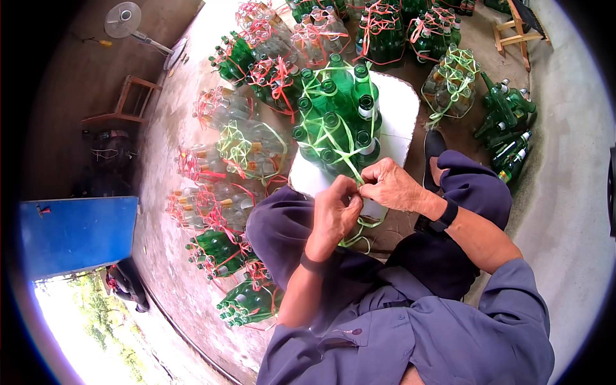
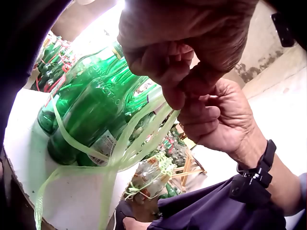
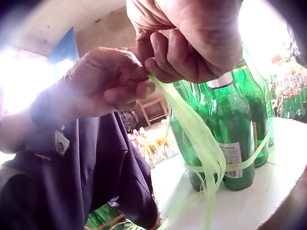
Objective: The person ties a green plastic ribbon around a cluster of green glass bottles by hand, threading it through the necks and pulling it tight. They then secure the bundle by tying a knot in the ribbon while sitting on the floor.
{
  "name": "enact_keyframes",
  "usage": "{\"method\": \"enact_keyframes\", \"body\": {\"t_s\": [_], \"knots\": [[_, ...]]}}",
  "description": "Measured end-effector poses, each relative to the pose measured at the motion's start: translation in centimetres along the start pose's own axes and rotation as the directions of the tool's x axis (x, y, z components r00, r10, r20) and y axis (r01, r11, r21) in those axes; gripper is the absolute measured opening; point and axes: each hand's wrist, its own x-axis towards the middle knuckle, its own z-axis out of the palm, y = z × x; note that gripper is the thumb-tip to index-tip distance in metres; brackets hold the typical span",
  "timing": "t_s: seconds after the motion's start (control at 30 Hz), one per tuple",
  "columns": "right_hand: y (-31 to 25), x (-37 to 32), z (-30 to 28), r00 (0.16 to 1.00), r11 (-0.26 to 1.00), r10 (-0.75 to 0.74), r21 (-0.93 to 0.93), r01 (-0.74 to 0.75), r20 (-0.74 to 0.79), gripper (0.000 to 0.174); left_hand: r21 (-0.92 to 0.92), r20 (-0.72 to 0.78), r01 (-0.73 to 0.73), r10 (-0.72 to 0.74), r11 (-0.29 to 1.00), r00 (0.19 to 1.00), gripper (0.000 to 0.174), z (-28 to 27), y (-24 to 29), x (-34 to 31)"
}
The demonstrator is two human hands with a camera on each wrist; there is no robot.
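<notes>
Green glass bottles (image 1: pixel 343 86) stand upright in a cluster on a white-topped stand (image 1: pixel 403 106) between the person's knees. Pale green plastic twine (image 3: pixel 194 127) criss-crosses the bottle necks and also runs round the lower bodies. At the near side of the bundle, the left hand (image 1: pixel 333 213) pinches the twine with curled thumb and fingers. Right against it, the right hand (image 1: pixel 399 186) pinches the same twine, fingertips meeting the left ones. Loose twine ends (image 2: pixel 72 179) hang down below the hands over the white top. The fingers hide the gathered point of the twine.
Bundles of clear bottles (image 1: pixel 256 154) tied with red or green twine line the floor at left and back. Loose green bottles (image 1: pixel 507 122) lie at right by the wall. A wooden stool (image 1: pixel 520 32), a fan (image 1: pixel 123 20) and a blue panel (image 1: pixel 80 234) stand farther off.
</notes>
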Motion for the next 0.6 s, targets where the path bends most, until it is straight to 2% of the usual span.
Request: {"method": "enact_keyframes", "body": {"t_s": [0.27, 0.33, 0.47, 0.6], "knots": [[-0.20, -0.05, 0.02, 1.000, 1.000, 0.005, -0.006, -0.005, 0.005, 0.025, -0.021, -0.024, 0.054, -0.055, 0.998, 0.998, 0.009, 0.19, 0.19, 0.06], [-0.17, -0.12, 0.15, 1.000, 0.999, -0.024, -0.033, 0.024, -0.003, 0.024, 0.054, -0.025, 0.055, -0.053, 0.997, 0.998, 0.010, 0.28, 0.20, 0.19], [-0.29, -0.14, 0.02, 1.000, 0.999, -0.029, -0.041, 0.029, -0.001, 0.024, 0.085, -0.031, 0.009, -0.006, 0.996, 0.999, 0.010, 0.38, 0.05, 0.21], [-0.11, -0.16, 0.16, 0.996, 0.981, 0.080, 0.173, -0.084, 0.030, 0.021, 0.065, -0.080, -0.008, 0.013, 0.998, 0.997, 0.011, 0.31, 0.07, -0.12]]}}
